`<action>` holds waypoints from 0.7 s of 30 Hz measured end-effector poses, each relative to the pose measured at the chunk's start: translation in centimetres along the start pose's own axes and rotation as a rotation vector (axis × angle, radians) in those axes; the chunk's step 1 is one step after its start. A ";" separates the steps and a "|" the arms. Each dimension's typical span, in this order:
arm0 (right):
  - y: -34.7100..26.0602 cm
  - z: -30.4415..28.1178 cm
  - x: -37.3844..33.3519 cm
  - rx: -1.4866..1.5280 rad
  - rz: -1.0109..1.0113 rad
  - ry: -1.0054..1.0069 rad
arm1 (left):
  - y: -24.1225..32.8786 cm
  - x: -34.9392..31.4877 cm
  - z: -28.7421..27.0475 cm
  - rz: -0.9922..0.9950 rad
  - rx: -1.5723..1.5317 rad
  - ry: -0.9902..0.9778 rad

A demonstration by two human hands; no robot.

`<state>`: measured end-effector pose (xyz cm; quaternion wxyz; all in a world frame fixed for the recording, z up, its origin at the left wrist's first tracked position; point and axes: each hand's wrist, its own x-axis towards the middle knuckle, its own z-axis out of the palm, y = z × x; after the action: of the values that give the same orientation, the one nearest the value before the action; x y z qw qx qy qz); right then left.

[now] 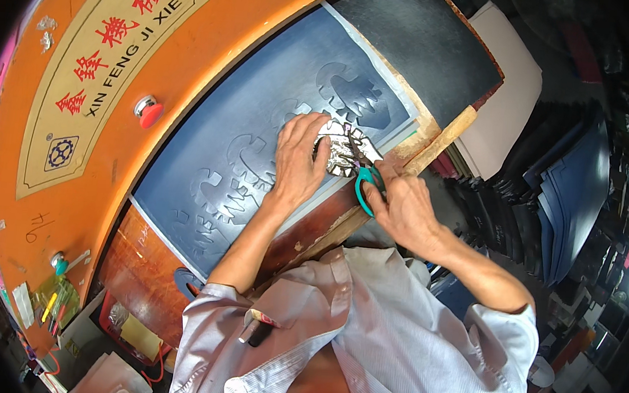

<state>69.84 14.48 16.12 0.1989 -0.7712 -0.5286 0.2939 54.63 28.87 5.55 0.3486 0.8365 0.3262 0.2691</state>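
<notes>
My left hand [299,157] grips the left edge of a shiny silver metal cutting die [327,157], its thumb against the rim. Narrow slots and ridges run across the die. In my right hand [410,212] is a pair of scissors with teal handles [364,190]. The scissors' blades point up and left and lie over the die's slots; whether the tips touch anything is too small to tell. Under both lies a dark blue sheet [265,78], with several pressed or cut outlines running diagonally across it.
An orange machine [171,39] with a red push button [151,114] stands along the left. A wooden bar [441,144] juts out by my right hand. Dark sheets [572,198] are stacked at the right, near a pale board [511,79]. Pens [54,308] sit at the lower left.
</notes>
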 end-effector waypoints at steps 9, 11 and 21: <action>1.4 3.8 -1.6 0.005 0.004 0.171 | 0.6 2.5 -1.1 0.162 0.136 -0.058; 1.4 3.5 -1.4 0.055 -0.040 0.207 | 0.6 3.5 -1.1 0.158 0.086 -0.187; 1.9 -4.4 2.5 0.257 0.107 -0.278 | 0.3 4.8 -1.4 0.127 -0.010 -0.326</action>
<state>74.72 16.16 17.60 0.2048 -0.7186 -0.4672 0.4726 56.93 32.82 7.70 0.3831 0.8863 0.2104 0.1530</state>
